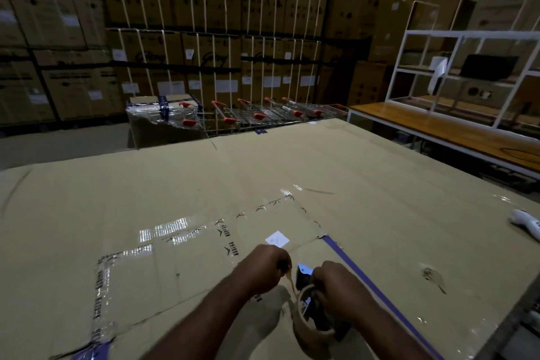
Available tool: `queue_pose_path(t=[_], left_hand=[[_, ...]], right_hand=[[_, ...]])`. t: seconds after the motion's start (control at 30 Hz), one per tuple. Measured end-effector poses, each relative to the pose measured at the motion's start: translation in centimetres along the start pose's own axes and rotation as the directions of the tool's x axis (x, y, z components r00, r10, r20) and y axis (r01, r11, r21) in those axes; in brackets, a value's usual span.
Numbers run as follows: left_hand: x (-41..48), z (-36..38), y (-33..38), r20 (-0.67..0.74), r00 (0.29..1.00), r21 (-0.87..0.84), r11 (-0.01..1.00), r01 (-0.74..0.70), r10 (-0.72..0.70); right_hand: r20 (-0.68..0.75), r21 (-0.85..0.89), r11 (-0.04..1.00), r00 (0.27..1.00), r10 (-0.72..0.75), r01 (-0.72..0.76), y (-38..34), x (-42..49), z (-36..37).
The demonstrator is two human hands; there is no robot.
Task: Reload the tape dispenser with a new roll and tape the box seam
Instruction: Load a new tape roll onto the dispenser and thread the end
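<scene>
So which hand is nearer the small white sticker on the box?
Left. The left hand sits just below the white sticker; the right hand is farther right, on the tape dispenser.

Matt tan cardboard box (292,172) carries glossy clear tape (163,231) and a matt blue strip (377,286). Brown tape roll (309,327) looks dull; table (455,137) is polished wood.

Open cardboard (204,184) beyond scanner (526,223).

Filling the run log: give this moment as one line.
left hand: pulling tape end | right hand: gripping tape dispenser | brown roll: mounted | box seam: untaped
</scene>
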State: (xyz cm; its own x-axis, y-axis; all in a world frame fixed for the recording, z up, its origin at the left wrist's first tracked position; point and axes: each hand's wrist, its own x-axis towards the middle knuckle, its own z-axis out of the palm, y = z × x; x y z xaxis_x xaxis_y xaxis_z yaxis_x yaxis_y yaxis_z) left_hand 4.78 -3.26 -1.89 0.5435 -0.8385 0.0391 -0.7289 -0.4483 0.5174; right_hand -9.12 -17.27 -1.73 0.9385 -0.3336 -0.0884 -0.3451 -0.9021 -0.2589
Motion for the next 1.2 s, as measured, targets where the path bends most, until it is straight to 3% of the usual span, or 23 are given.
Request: queue_pose_path(t=[0.13,0.23,0.4,0.53,0.63,0.73,0.87,1.03,1.2], left_hand=[[0.7,0.5,0.1,-0.015,1.000,0.030,0.999,-0.023,0.024],[1.2,0.8,0.9,-0.022,0.998,0.068,0.996,-0.060,0.061],[2.1,1.1,1.1,0.036,0.991,0.065,0.989,-0.132,0.130],[1.6,1.1,0.9,0.154,0.970,0.114,0.972,-0.206,0.188],[0.6,1.2,0.5,0.216,0.957,0.085,0.972,-0.218,0.196],[-0.5,1.1,0.4,0.230,0.962,0.057,0.985,-0.165,0.148],[-1.4,0.2,-0.8,0.214,0.977,0.045,0.998,-0.032,0.022],[-2.9,-1.8,-2.3,0.154,0.982,0.038,0.994,0.103,-0.107],[-5.4,-2.1,-3.6,0.083,0.974,0.071,0.976,0.204,-0.210]], right_hand=[[-0.097,0.053,0.999,0.995,0.001,0.004,0.7,-0.7,0.5],[-0.091,0.094,0.995,0.995,0.043,-0.034,0.6,-0.9,0.1],[-0.101,0.014,1.000,0.995,0.021,-0.020,1.2,-1.7,1.0],[-0.027,-0.043,0.995,0.995,-0.095,0.093,1.9,-1.4,1.3],[0.074,0.087,0.993,0.993,-0.087,0.081,2.0,-0.7,0.3],[0.118,0.115,0.975,0.972,-0.205,0.191,2.2,-0.1,0.2],[0.068,0.122,0.951,0.954,-0.293,0.283,1.1,1.7,0.7],[-0.063,0.066,0.953,0.954,-0.292,0.296,-1.5,3.0,2.0],[-0.138,0.083,0.986,0.981,-0.136,0.148,-4.1,4.0,3.3]])
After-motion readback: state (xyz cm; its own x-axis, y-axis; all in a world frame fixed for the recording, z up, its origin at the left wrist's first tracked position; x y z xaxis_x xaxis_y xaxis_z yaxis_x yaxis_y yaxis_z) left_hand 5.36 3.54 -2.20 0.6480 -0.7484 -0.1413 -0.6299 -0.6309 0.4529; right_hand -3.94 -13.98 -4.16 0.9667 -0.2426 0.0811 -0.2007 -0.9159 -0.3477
